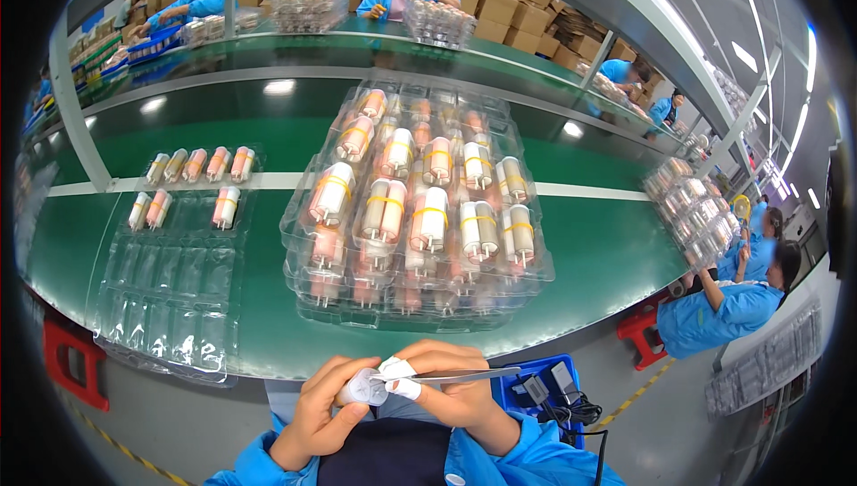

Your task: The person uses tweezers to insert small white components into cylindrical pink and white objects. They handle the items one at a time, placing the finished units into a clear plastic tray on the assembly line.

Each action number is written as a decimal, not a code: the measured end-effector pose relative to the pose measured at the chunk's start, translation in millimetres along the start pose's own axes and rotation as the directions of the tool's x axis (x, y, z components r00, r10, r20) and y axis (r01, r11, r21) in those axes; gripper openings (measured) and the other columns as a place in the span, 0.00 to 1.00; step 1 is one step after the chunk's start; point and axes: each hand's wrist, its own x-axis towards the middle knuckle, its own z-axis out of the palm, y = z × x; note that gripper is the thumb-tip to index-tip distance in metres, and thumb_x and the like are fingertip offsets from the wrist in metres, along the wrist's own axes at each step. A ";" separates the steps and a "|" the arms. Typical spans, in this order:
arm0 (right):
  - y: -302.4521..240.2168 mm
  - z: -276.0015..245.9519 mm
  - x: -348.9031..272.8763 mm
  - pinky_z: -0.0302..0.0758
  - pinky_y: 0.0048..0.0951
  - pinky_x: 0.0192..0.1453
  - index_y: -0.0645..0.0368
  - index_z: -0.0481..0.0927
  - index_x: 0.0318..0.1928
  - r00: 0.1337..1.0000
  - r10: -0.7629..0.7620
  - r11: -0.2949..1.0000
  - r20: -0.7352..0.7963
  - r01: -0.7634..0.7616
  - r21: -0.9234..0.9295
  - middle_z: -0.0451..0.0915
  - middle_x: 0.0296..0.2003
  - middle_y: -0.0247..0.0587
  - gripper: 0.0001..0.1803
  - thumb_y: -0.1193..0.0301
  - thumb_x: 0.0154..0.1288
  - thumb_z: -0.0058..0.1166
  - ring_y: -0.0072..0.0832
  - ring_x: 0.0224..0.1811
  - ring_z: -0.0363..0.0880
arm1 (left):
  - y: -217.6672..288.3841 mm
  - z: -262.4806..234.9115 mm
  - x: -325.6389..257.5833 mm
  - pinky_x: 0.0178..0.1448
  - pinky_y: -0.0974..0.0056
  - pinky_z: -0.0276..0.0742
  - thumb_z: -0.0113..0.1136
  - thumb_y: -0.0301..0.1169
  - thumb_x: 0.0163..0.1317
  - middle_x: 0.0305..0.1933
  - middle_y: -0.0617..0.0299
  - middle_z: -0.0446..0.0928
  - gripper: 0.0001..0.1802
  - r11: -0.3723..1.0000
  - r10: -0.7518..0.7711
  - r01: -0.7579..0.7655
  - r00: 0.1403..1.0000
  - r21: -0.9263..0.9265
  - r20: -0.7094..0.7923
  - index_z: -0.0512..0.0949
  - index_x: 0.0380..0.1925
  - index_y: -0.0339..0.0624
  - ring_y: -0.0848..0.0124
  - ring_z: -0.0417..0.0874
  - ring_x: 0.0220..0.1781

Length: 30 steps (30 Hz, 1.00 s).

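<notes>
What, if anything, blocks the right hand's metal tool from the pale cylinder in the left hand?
Nothing visible: the right hand holds the metal tool, its tip at the pale cylinder in the left hand.

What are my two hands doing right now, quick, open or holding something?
Left hand: closed around a whitish cylindrical piece.
Right hand: closed on what look like metal tweezers, tips at that piece.

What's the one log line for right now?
left hand: whitish round piece; right hand: tweezers, tips at piece; ahead: stacked clear trays
</notes>
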 end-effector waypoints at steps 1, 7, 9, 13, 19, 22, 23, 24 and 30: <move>0.6 0.0 -1.0 0.79 0.26 0.43 0.67 0.84 0.41 1.000 0.014 1.000 -0.011 -0.014 -0.003 0.83 0.38 0.46 0.10 0.81 0.57 0.60 0.29 0.39 0.83 | -0.7 -0.3 0.1 0.45 0.65 0.73 0.59 0.34 0.62 0.42 0.51 0.76 0.25 1.000 -0.006 0.006 1.000 0.001 0.003 0.72 0.56 0.28 0.66 0.78 0.41; 2.2 1.1 -3.7 0.79 0.26 0.41 0.66 0.84 0.41 0.993 0.097 0.994 -0.063 -0.099 -0.034 0.84 0.37 0.45 0.10 0.79 0.57 0.61 0.28 0.37 0.84 | -10.0 5.0 -11.1 0.55 0.65 0.73 0.63 0.26 0.59 0.47 0.52 0.76 0.26 0.981 -0.138 0.124 0.987 -0.152 -0.085 0.70 0.58 0.31 0.67 0.78 0.49; 2.1 1.2 -3.2 0.79 0.26 0.40 0.65 0.84 0.41 0.991 0.111 0.993 -0.076 -0.113 -0.019 0.84 0.37 0.45 0.10 0.79 0.57 0.62 0.28 0.37 0.84 | -10.4 4.1 -13.7 0.58 0.65 0.72 0.63 0.25 0.59 0.49 0.52 0.76 0.26 0.973 -0.158 0.142 0.984 -0.180 -0.079 0.71 0.57 0.32 0.67 0.78 0.52; -1.4 0.0 -3.1 0.80 0.28 0.42 0.65 0.84 0.40 0.993 0.085 0.995 -0.081 -0.088 -0.037 0.84 0.37 0.46 0.09 0.79 0.56 0.63 0.29 0.38 0.85 | -9.6 1.0 -9.7 0.61 0.63 0.70 0.63 0.24 0.59 0.53 0.50 0.75 0.24 0.970 -0.122 0.105 0.990 -0.220 -0.065 0.71 0.56 0.31 0.65 0.76 0.57; 2.7 2.3 -1.3 0.80 0.30 0.43 0.66 0.84 0.38 0.995 0.001 0.998 -0.097 -0.007 -0.062 0.85 0.38 0.49 0.09 0.79 0.54 0.65 0.34 0.40 0.85 | -15.3 -0.5 -4.0 0.64 0.58 0.68 0.60 0.31 0.63 0.58 0.45 0.70 0.25 0.973 -0.041 0.017 0.994 -0.230 -0.101 0.70 0.56 0.28 0.60 0.73 0.60; 1.2 4.4 -2.2 0.80 0.30 0.42 0.67 0.84 0.37 0.992 -0.047 0.996 -0.115 0.038 -0.080 0.84 0.37 0.51 0.09 0.80 0.53 0.64 0.35 0.39 0.85 | -17.7 2.3 -3.6 0.63 0.59 0.68 0.59 0.32 0.63 0.59 0.45 0.69 0.25 0.971 -0.033 0.005 0.993 -0.239 -0.116 0.71 0.57 0.28 0.61 0.73 0.59; 2.2 5.2 -0.6 0.81 0.29 0.41 0.68 0.84 0.38 0.991 -0.054 0.997 -0.122 0.047 -0.063 0.84 0.37 0.52 0.10 0.80 0.54 0.64 0.34 0.38 0.85 | -18.3 1.4 -1.2 0.62 0.59 0.68 0.58 0.33 0.64 0.57 0.46 0.69 0.25 0.974 -0.020 -0.006 0.993 -0.228 -0.113 0.70 0.57 0.28 0.62 0.73 0.58; 2.1 6.9 -0.8 0.81 0.29 0.41 0.68 0.84 0.38 0.991 -0.046 0.998 -0.123 0.039 -0.057 0.84 0.37 0.52 0.10 0.80 0.54 0.64 0.34 0.38 0.85 | -18.3 -0.3 -2.6 0.64 0.60 0.67 0.57 0.30 0.64 0.58 0.49 0.68 0.24 0.962 -0.045 0.018 0.995 -0.274 -0.090 0.70 0.58 0.28 0.63 0.72 0.59; 4.2 7.8 -0.6 0.82 0.28 0.39 0.68 0.83 0.40 0.993 -0.054 0.992 -0.102 0.042 -0.118 0.84 0.38 0.53 0.11 0.81 0.53 0.64 0.33 0.37 0.85 | -13.3 -0.3 -1.7 0.60 0.61 0.69 0.55 0.36 0.67 0.55 0.49 0.70 0.26 0.947 -0.128 0.099 0.989 -0.306 -0.074 0.69 0.58 0.28 0.63 0.74 0.57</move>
